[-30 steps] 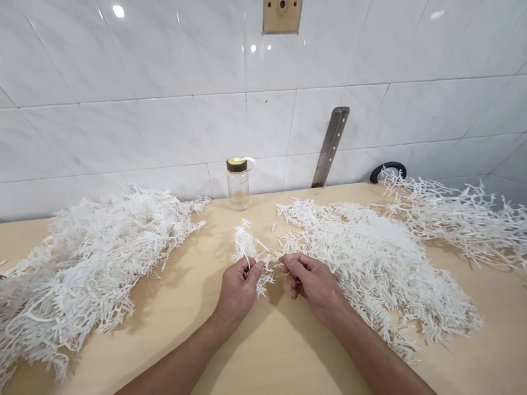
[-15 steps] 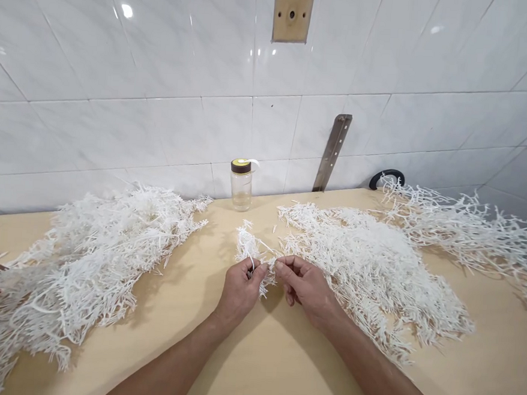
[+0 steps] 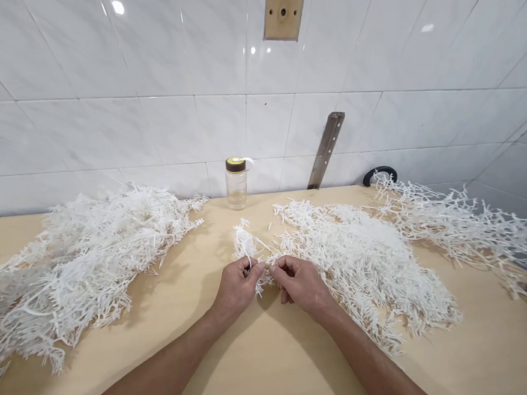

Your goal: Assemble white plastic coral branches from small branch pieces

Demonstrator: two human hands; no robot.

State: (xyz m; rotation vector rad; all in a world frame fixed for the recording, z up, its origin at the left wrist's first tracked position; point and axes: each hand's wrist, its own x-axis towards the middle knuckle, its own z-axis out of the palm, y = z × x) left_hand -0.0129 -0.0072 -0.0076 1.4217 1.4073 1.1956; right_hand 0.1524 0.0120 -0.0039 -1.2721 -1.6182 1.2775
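Note:
A small white branching plastic sprig (image 3: 244, 242) is pinched between the thumb and fingers of my left hand (image 3: 236, 283), with its twiggy tips fanning out past the knuckles. Right beside it, my right hand (image 3: 301, 284) pinches at the same white strands, its fingertips nearly touching the left thumb. Exactly which strand lies between the fingertips is too small to make out. To the right of my hands spreads a heap of white sprigs (image 3: 359, 252), and a larger white heap (image 3: 101, 258) lies to the left.
A clear bottle with a dark and yellow lid (image 3: 236, 186) stands by the tiled wall. Longer white branches (image 3: 464, 226) lie at the back right, near a black ring-shaped object (image 3: 379, 172). A metal strip (image 3: 326, 151) leans on the wall. The tabletop (image 3: 252, 359) is pale wood.
The whole view has shifted slightly, so everything sits a little further left. My hands keep the same pinching hold, with the fingertips perhaps slightly closer together.

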